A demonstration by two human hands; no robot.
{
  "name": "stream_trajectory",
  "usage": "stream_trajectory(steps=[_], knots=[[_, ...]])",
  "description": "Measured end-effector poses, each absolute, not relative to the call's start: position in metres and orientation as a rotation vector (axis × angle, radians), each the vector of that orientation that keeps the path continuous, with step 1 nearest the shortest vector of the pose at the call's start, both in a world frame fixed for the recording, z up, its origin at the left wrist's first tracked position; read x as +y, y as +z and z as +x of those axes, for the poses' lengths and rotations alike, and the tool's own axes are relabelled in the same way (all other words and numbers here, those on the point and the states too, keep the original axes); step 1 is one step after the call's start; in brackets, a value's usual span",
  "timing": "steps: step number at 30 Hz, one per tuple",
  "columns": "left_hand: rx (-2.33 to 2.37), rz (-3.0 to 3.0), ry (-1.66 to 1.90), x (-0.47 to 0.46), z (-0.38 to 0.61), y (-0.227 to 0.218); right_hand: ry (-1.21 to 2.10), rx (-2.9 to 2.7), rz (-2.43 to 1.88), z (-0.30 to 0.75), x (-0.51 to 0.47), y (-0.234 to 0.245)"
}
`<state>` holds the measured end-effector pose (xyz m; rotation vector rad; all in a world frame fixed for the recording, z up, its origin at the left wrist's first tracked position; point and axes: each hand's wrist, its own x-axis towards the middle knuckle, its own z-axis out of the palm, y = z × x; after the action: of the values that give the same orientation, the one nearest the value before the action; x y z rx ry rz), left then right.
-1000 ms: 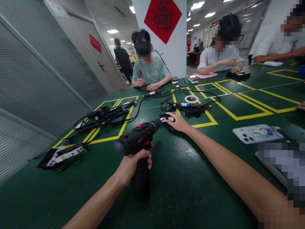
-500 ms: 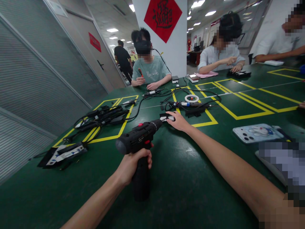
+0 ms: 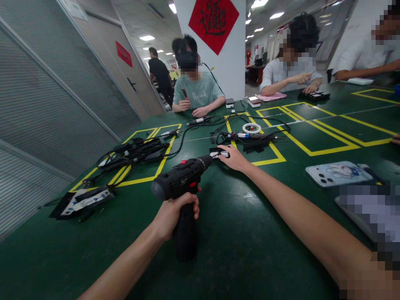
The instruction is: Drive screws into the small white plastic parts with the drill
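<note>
My left hand [image 3: 175, 212] is wrapped round the handle of a black cordless drill [image 3: 178, 180] with red buttons. The drill points away from me, and its thin bit meets or nearly meets a small black-and-white part [image 3: 215, 154] on the green table. My right hand [image 3: 233, 158] reaches in from the right, its fingers closed on that part and pressing it to the tabletop. Those fingers cover much of the part, so its exact kind is hidden. Whether the bit turns cannot be made out.
Black cables and adapters [image 3: 137, 154] lie to the left, with a black-and-white packet [image 3: 84, 202] nearer me. Beyond my right hand are a roll of white tape [image 3: 251, 128] and corded tools [image 3: 243, 136]. A phone [image 3: 339, 173] rests at right. Co-workers sit along the far side.
Both hands, the drill and the small part keep almost the same place. In the background, a walking person has shifted slightly left.
</note>
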<state>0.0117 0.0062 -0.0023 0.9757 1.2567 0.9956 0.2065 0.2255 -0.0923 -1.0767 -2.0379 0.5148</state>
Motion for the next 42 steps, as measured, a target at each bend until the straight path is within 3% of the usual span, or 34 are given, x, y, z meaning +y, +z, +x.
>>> stream_trajectory(steps=[42], knots=[[1.271,0.964,0.995,0.0067,0.0173,0.0029,0.547,-2.053,-1.090,0.2081,0.2234,-0.0902]])
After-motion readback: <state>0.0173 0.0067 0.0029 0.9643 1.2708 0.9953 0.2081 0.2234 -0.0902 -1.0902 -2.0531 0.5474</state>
